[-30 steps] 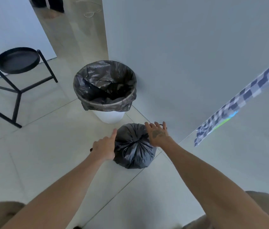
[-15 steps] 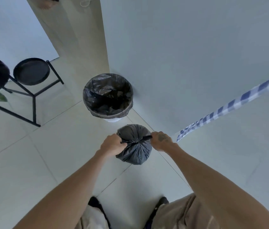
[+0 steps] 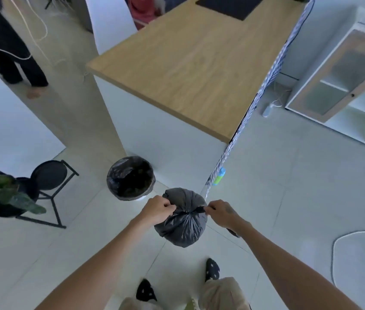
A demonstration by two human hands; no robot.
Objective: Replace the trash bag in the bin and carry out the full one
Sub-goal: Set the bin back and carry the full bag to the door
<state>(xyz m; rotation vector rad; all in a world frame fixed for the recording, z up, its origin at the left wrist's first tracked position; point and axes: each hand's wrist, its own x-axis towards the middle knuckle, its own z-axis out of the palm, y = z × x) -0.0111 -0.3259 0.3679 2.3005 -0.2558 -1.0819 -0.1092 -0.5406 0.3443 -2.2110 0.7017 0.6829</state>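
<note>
— Hands first. What have they got?

— Left hand [image 3: 158, 210] pinched shut on one twisted ear of the full bag [image 3: 182, 220]; right hand [image 3: 220, 212] pinched on the other ear. Both closed on plastic, pulling apart across the bag's neck.

— And the bag itself?

— Between the two hands, directly below the knot, bulging downward toward the floor. Can't tell whether its base touches the tiles or hangs just clear. Long axis vertical; the tie line runs left to right, hand to hand. Neither hand is nearer: it sits evenly between them.

— So the lift goes which way?

— Straight up, I'd judge, from the knot, once one hand takes both ears.

— The bin?

— Bin [image 3: 130, 177] just beyond the bag, to the left, already lined in black, standing against the white base of the wooden tabletop [image 3: 190, 63]. Black stool [image 3: 49, 175] and plant [image 3: 2, 193] further left.
</note>
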